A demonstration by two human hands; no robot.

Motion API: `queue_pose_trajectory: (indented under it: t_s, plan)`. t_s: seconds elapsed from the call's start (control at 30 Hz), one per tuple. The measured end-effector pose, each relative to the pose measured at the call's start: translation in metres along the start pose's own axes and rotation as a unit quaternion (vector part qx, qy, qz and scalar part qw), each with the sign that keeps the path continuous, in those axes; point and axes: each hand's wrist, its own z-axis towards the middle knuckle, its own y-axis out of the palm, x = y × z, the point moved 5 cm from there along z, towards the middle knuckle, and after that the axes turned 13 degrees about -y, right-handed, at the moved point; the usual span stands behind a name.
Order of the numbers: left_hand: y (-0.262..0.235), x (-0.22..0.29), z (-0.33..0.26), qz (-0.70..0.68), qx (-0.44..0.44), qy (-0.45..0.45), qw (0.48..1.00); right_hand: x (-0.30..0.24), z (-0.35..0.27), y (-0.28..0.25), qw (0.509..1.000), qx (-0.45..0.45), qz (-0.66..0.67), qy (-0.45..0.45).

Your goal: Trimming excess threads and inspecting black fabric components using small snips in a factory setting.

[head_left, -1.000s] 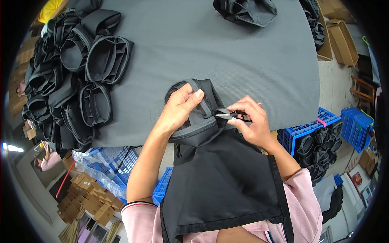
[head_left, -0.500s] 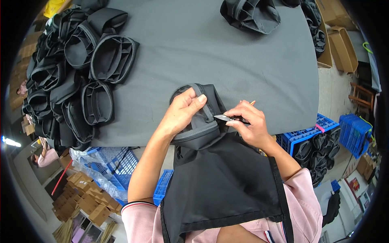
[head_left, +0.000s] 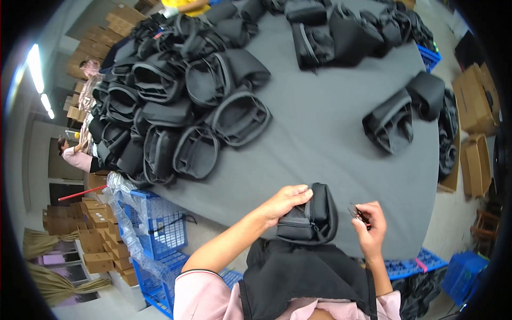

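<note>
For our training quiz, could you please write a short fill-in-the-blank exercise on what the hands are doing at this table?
1. The left hand grips a ___ fabric bag.
2. The right hand holds small snips, lifted ___ the bag.
3. The big pile of bags lies on the person's ___ side of the grey table.

Missing words: black; off; left
</note>
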Motion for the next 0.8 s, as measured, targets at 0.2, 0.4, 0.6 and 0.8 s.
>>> queue_pose_trajectory:
  t_s: [0.2, 0.4, 0.6, 0.8]
  plan:
    - [-0.056, 0.156, -0.112, 0.043, 0.296, 0.455, 0.839, 0.03, -0.006, 0.008, 0.996, 0.021, 0.016, 0.086]
    - [-0.124, 0.268, -0.23, -0.098, 0.349, 0.565, 0.741, 0.032, 0.01, 0.025, 0.993, -0.017, 0.056, 0.103]
    - [-0.109, 0.23, -0.131, -0.005, 0.332, 0.436, 0.836, 0.045, 0.047, -0.038, 0.98, 0.186, 0.033, 0.066]
    - [-0.047, 0.165, 0.007, 0.376, 0.35, 0.332, 0.791, 0.07, 0.118, -0.108, 0.943, 0.327, 0.037, 0.039]
